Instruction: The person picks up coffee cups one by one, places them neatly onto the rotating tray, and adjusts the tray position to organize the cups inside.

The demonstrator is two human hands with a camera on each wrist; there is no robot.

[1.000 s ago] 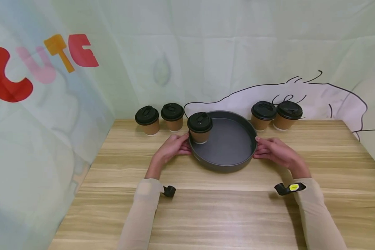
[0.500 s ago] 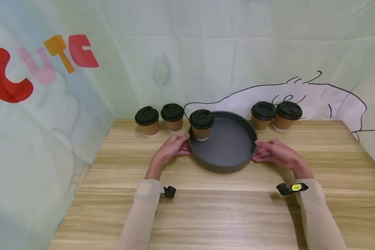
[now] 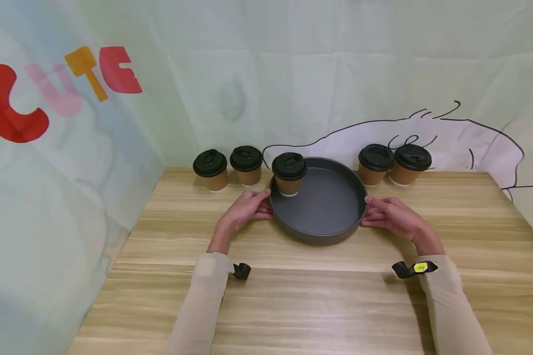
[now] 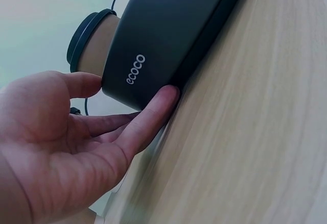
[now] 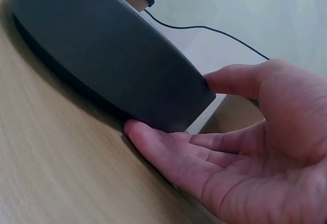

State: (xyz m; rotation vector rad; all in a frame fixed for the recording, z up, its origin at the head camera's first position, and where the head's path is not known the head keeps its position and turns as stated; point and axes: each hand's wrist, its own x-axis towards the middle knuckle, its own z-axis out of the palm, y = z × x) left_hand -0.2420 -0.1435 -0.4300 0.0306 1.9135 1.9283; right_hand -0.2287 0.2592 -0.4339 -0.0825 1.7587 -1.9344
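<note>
A round dark grey tray (image 3: 326, 204) with a raised wall sits between both hands near the back of the table. Inside it, at the left, stands an upright brown paper coffee cup (image 3: 289, 173) with a black lid. My left hand (image 3: 247, 209) grips the tray's left side, thumb at the rim and fingers low by its base. White "ecoco" lettering marks the tray's wall (image 4: 153, 40) in the left wrist view. On the opposite side my right hand (image 3: 393, 217) holds the tray likewise, thumb on the rim and fingertips (image 5: 140, 132) at the bottom edge.
Two lidded paper cups, one farther left (image 3: 210, 170) and one nearer (image 3: 247, 165), stand left of the tray. Behind its right side are two more, a left one (image 3: 375, 164) and a right one (image 3: 409, 164). A printed cloth (image 3: 293, 88) hangs behind the wooden table (image 3: 311, 305).
The cup inside the tray has shifted toward the back and slightly right. Both hands keep hold of the tray, which stays at nearly the same spot.
</note>
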